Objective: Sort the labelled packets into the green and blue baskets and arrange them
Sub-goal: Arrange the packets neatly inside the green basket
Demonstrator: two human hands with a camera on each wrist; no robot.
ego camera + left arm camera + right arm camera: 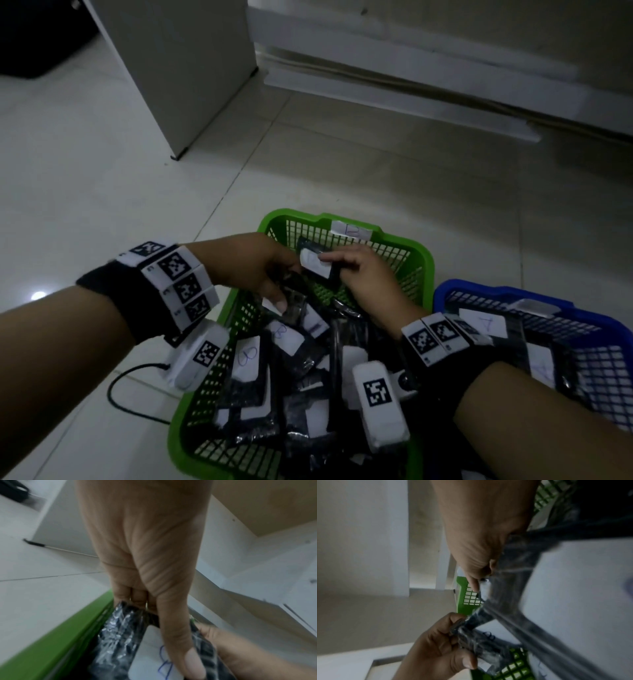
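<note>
Left hand (255,265), thumb pressed on a white label marked with a blue handwritten letter, pinches a black plastic-wrapped packet (291,294) over the far half of the green lattice-walled plastic basket (419,260). Right hand (364,274) grips a second black packet with a white label (317,265), held upright just beside the first; in the left wrist view the two hands nearly touch.

The green basket stands on the pale tiled floor (137,178) and is heaped with more black labelled packets (270,370), lying at mixed angles and overlapping. A white paper tag (351,229) is fixed to its far rim. The blue lattice plastic basket (513,291) stands just beside it on the right and holds fewer packets, one showing a label marked "A" (486,323).

Risks, as judged from this arrangement: the film wrapping looks glossy, so a packet held only by thumb and fingertips may slide out and drop back into the heap, where it would be lost among similar ones. The dim light and the thumb lying over the handwriting may cause a letter to be misread and a packet to go into the wrong basket. With both hands working close together, one packet may snag the other. The loose heap may also shift as packets are pulled from it.
</note>
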